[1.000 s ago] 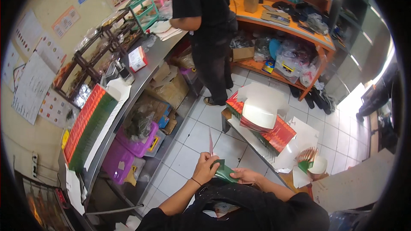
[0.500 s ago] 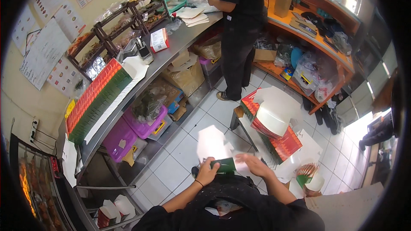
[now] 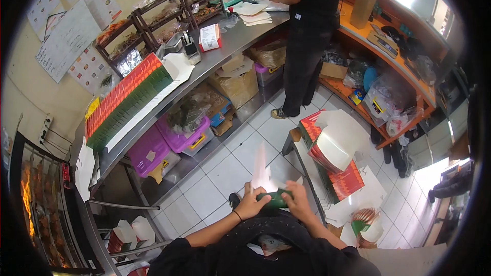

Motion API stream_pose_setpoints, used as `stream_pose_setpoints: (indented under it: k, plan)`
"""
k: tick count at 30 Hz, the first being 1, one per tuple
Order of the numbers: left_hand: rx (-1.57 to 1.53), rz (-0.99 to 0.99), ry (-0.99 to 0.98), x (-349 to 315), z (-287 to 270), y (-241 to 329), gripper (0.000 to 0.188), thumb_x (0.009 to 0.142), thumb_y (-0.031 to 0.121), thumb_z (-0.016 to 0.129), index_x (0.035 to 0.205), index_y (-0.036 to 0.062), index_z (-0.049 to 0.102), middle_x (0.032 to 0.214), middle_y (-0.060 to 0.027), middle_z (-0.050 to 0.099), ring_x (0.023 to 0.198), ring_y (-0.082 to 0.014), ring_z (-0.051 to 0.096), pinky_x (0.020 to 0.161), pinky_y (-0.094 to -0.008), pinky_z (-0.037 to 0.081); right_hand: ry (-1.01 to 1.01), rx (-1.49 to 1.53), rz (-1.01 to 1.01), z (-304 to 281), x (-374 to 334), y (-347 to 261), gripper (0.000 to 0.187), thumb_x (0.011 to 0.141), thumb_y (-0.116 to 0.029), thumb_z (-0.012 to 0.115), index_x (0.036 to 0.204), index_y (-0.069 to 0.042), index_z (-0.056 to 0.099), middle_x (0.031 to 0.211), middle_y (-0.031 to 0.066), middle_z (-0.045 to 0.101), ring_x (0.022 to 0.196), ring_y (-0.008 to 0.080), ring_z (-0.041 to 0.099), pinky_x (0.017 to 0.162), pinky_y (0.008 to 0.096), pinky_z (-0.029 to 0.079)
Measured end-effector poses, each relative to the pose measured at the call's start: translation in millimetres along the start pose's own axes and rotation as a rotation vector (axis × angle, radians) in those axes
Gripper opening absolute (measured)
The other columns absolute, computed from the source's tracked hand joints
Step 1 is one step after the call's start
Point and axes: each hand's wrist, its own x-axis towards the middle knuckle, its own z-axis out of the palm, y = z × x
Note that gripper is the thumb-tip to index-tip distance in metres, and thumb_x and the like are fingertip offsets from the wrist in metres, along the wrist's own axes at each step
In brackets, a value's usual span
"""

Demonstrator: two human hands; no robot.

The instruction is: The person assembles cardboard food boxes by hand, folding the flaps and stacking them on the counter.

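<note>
In front of my body I hold a paper food carton (image 3: 274, 200), partly folded, with a green outer panel toward me and a white flap standing up, washed out by glare. My left hand (image 3: 250, 204) grips its left side, thumb pressed on the green panel. My right hand (image 3: 298, 200) has its fingers closed round the right edge of the same panel, which looks bent between the two hands. Beside my right arm, on a low table, lie red-and-green cartons (image 3: 332, 153) with white insides, nested in a stack.
Along the left, a steel counter (image 3: 215, 59) carries a long row of folded red-and-green cartons (image 3: 128, 102). Purple-lidded bins (image 3: 148, 148) sit under it. Another person (image 3: 307, 41) stands ahead at the counter. An orange shelf (image 3: 394, 82) is at the right; a glass-fronted cabinet (image 3: 46, 199) is at lower left.
My right hand has gone from outstretched fingers beside the carton to gripping its right edge. The white flap now appears narrower and more folded. My view has shifted slightly left.
</note>
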Motion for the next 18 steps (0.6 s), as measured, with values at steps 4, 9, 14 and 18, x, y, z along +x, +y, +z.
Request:
stream_pose_setpoints:
  k: [4, 9, 14, 18]
  plan:
    - [0.27, 0.343, 0.076, -1, 0, 0, 0.022, 0.081, 0.029, 0.057, 0.085, 0.0081, 0.052, 0.081, -0.0063, 0.045, 0.072, -0.0165, 0.047, 0.063, -0.0268, 0.04, -0.215, -0.042, -0.01, 5, -1, -3, 0.029, 0.076, -0.017, 0.059, 0.103, -0.007, 0.052, 0.121, 0.0199, 0.04, 0.114, 0.0329, 0.036, 0.093, 0.0413, 0.028]
    - [-0.094, -0.043, -0.101, -4, -34, 23, 0.021, 0.082, 0.03, 0.055, 0.09, 0.0113, 0.052, 0.087, -0.0062, 0.049, 0.073, -0.0171, 0.052, 0.056, -0.0255, 0.046, 0.11, 0.151, -0.009, -21, -4, 2, 0.044, 0.067, -0.01, 0.062, 0.108, -0.006, 0.048, 0.126, 0.0192, 0.035, 0.116, 0.0323, 0.034, 0.098, 0.0396, 0.024]
    - [-0.902, -0.141, -0.228, -6, -76, 14, 0.018, 0.084, 0.026, 0.05, 0.091, 0.0097, 0.05, 0.076, -0.0045, 0.055, 0.057, -0.0131, 0.054, 0.044, -0.0227, 0.046, 0.239, -0.13, 0.2, -54, -27, 32, 0.052, 0.057, -0.002, 0.062, 0.107, -0.003, 0.047, 0.124, 0.016, 0.037, 0.116, 0.0299, 0.033, 0.097, 0.037, 0.026]
    - [-1.038, -0.399, -0.45, 6, -82, -2, 0.031, 0.085, 0.025, 0.046, 0.111, 0.0101, 0.04, 0.089, -0.0046, 0.05, 0.071, -0.0147, 0.053, 0.051, -0.0246, 0.049, -0.176, 0.153, 0.081, -54, -37, -13, 0.031, 0.062, -0.003, 0.063, 0.092, -0.001, 0.054, 0.097, 0.0127, 0.055, 0.095, 0.0297, 0.05, 0.081, 0.0363, 0.039]
